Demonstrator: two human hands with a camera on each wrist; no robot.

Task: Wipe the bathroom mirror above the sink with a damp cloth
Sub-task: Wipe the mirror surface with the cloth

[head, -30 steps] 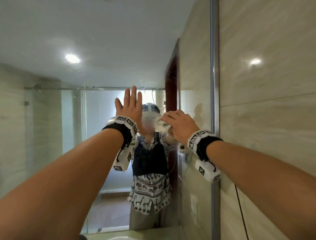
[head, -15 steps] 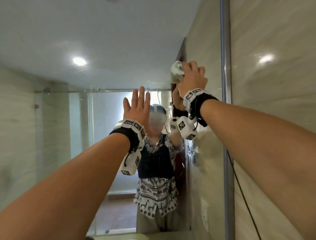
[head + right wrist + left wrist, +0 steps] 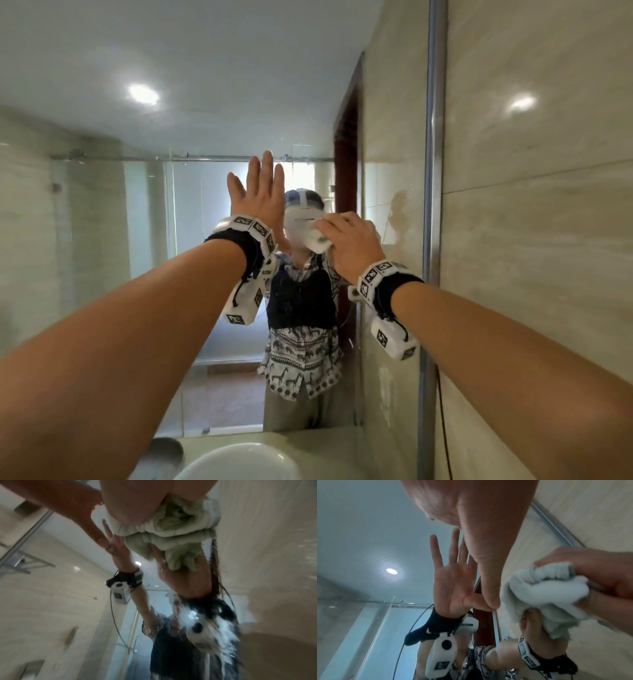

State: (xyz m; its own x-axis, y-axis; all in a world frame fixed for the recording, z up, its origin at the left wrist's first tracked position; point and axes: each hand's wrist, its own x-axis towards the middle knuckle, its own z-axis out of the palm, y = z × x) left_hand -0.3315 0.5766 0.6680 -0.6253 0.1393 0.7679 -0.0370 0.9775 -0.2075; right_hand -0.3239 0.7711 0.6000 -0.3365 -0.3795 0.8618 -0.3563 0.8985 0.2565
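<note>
The wall mirror [image 3: 102, 240] fills the left and middle of the head view. My left hand [image 3: 260, 198] lies flat against the glass with straight fingers; the left wrist view shows its thumb [image 3: 488, 588] touching the mirror beside its own reflection. My right hand [image 3: 352, 243] grips a bunched pale cloth [image 3: 317, 240] and presses it on the glass just right of the left hand, at the height of the reflected head. The cloth [image 3: 171, 524] is crumpled under the right palm, and the cloth [image 3: 539, 595] also shows in the left wrist view.
The mirror's metal edge strip [image 3: 432, 205] runs vertically just right of my right hand, with a beige tiled wall [image 3: 531, 257] beyond it. A white sink [image 3: 239, 462] sits below the mirror. A thin black cable [image 3: 442, 428] hangs down the wall.
My right hand with the cloth went up to the mirror's upper right by the edge strip, then came back down to face height. The left hand stayed flat on the glass.
</note>
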